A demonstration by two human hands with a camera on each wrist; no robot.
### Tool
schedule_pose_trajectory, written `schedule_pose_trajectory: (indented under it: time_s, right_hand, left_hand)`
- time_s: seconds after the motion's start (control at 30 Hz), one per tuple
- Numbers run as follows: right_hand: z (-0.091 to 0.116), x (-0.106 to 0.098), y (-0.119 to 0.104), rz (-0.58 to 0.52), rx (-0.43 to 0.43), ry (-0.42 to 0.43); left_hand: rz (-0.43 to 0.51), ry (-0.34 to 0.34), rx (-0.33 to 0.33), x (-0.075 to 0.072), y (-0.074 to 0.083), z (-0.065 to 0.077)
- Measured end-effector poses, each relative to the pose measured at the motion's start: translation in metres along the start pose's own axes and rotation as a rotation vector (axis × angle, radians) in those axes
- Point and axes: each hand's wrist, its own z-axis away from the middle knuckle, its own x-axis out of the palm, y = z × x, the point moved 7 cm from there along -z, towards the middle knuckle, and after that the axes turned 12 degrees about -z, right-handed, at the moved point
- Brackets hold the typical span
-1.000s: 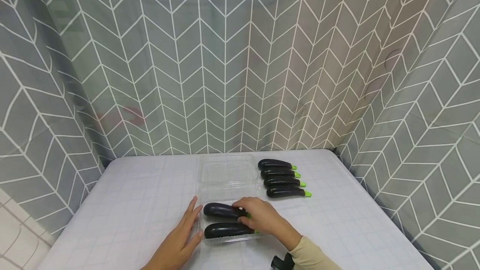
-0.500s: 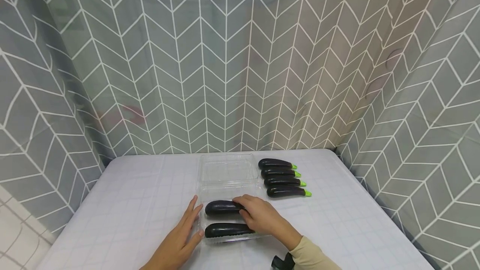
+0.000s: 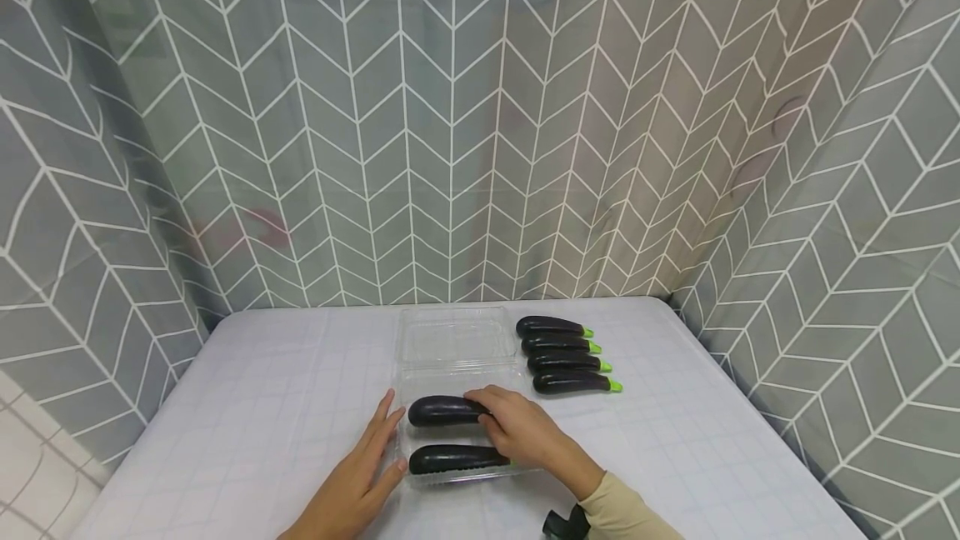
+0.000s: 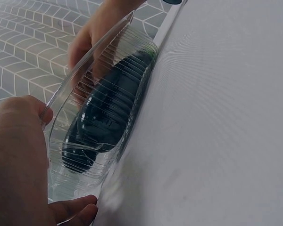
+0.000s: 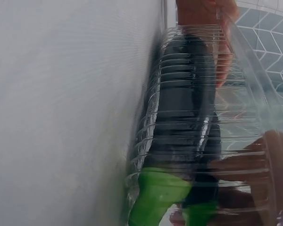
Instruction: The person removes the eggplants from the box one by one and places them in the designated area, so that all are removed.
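Observation:
Two dark eggplants lie in the base of a clear plastic clamshell container [image 3: 463,477], whose lid [image 3: 459,342] is folded back away from me. My right hand [image 3: 521,430] grips the farther eggplant [image 3: 442,412] near its stem end, which the fingers cover in the head view. The nearer eggplant [image 3: 453,460] rests along the front wall; its green stem [image 5: 161,192] shows through the ribbed plastic in the right wrist view. At the container's left side, my left hand [image 3: 352,477] touches the edge with spread, fairly straight fingers. Its thumb [image 4: 47,115] rests at the rim in the left wrist view.
Several more eggplants [image 3: 572,383] with green stems lie in a row right of the lid. A black object [image 3: 566,523] is beside the right sleeve [image 3: 626,511]. White cloth covers the table [image 3: 285,373], and a patterned grey curtain [image 3: 450,123] hangs around it.
The farther eggplant has shifted slightly away from me with my right hand, widening the gap to the nearer one. My left hand stays at the container's left side.

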Motion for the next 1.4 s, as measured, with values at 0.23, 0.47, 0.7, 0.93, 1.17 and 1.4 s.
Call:
schedule_pose_trajectory:
  time_s: [0.23, 0.47, 0.7, 0.93, 1.17, 1.4]
  right_hand:
    - [0.001, -0.004, -0.002, -0.044, -0.043, 0.031]
    - [0.001, -0.012, -0.004, -0.116, -0.086, 0.074]
    - [0.002, -0.022, -0.004, -0.160, -0.099, 0.104]
    - [0.005, -0.029, -0.004, -0.184, -0.105, 0.126]
    - [0.007, -0.037, -0.005, -0.174, -0.125, 0.146]
    - [0.011, -0.044, -0.003, -0.181, -0.111, 0.154]
  left_hand:
    - [0.006, -0.020, -0.014, 0.003, -0.002, 0.000]
    - [0.015, -0.014, -0.005, 0.004, -0.001, 0.000]
    - [0.001, 0.008, 0.024, 0.002, 0.001, -0.001]
    - [-0.008, 0.036, 0.049, 0.003, 0.000, -0.001]
    - [-0.041, 0.065, 0.066, 0.001, 0.001, 0.001]
    - [-0.045, 0.066, 0.032, 0.000, 0.000, 0.001]
